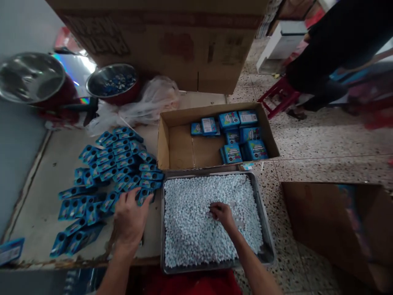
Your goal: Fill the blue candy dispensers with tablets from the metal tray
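A metal tray full of small pale blue-white pellets sits at the table's front edge. Over its middle is my right hand, its fingers pinched together at the pellets; what they hold, if anything, is too small to make out. My left hand is left of the tray with thumb and fingers apart, close beside the nearest of many small blue boxes with round holes. Behind the tray stands an open cardboard box holding blue printed packets mostly on its right side.
Two metal bowls, one shiny and one with small blue pieces, stand at the back left by a plastic bag. A large carton rises behind. An open carton and a person's dark-clothed leg are at right.
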The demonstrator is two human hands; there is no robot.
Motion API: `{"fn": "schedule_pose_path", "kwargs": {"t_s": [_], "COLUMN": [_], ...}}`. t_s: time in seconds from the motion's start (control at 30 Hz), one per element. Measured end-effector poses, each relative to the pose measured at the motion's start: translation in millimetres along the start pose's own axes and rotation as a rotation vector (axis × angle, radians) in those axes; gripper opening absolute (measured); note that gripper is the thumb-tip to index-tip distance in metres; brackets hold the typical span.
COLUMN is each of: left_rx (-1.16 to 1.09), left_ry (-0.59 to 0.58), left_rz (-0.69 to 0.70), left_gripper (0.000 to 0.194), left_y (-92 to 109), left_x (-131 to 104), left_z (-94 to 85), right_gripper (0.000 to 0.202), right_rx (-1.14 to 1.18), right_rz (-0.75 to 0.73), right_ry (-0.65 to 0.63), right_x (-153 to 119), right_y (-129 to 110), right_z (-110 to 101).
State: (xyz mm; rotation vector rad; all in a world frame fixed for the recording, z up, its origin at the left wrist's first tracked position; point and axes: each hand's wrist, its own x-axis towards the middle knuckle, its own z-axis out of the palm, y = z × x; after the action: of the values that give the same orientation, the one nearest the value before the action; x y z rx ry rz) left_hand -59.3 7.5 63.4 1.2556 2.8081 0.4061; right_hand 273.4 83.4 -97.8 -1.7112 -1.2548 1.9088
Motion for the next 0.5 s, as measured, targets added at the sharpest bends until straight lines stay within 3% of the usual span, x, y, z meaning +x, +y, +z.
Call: {"fn": "schedule_pose_path", "kwargs": {"t_s": [0.07,0.13,0.17,0.23,0.3,0.33,0.4,0.5], "left_rx": [-0.022,-0.097,-0.111,-0.068,0.040,0.094,0.151,0.092], "left_ry": [0.053,0.017,-0.043,-0.212,-0.382,-0.424,-0.419,-0.368], "left_rz": [0.284,0.560,0.706,0.944,0.984,0.985,0.954,0.927], "left_gripper": [0.021,0.018,0.024,0.060,0.093,0.097,0.088,0.070], "left_y": [53.0,120.2,155.9,223.3,274.7,291.4,304.9,282.6], "left_x": [51.4,118.7,153.2,212.3,249.0,258.2,261.9,247.0], "left_z": [-2.6,22.3,43.6,95.1,144.9,164.9,191.1,198.0], "right_gripper": [0.033,0.037,0.038,0.035,0.031,0.029,0.027,0.026], "right_rx": [0.046,0.081,0.095,0.117,0.146,0.162,0.199,0.243], "right_rz": [0.039,0.065,0.071,0.077,0.076,0.074,0.071,0.074], "right_ry": [-0.042,-0.072,-0.083,-0.097,-0.101,-0.098,-0.085,-0.066], "right_x": [5.4,9.8,11.3,11.3,6.2,1.6,-10.9,-31.6], "right_y": [6.7,11.7,13.2,14.8,14.9,14.6,13.4,11.5], "right_z": [-9.3,-13.4,-13.9,-13.9,-16.0,-18.6,-27.0,-43.4]}}
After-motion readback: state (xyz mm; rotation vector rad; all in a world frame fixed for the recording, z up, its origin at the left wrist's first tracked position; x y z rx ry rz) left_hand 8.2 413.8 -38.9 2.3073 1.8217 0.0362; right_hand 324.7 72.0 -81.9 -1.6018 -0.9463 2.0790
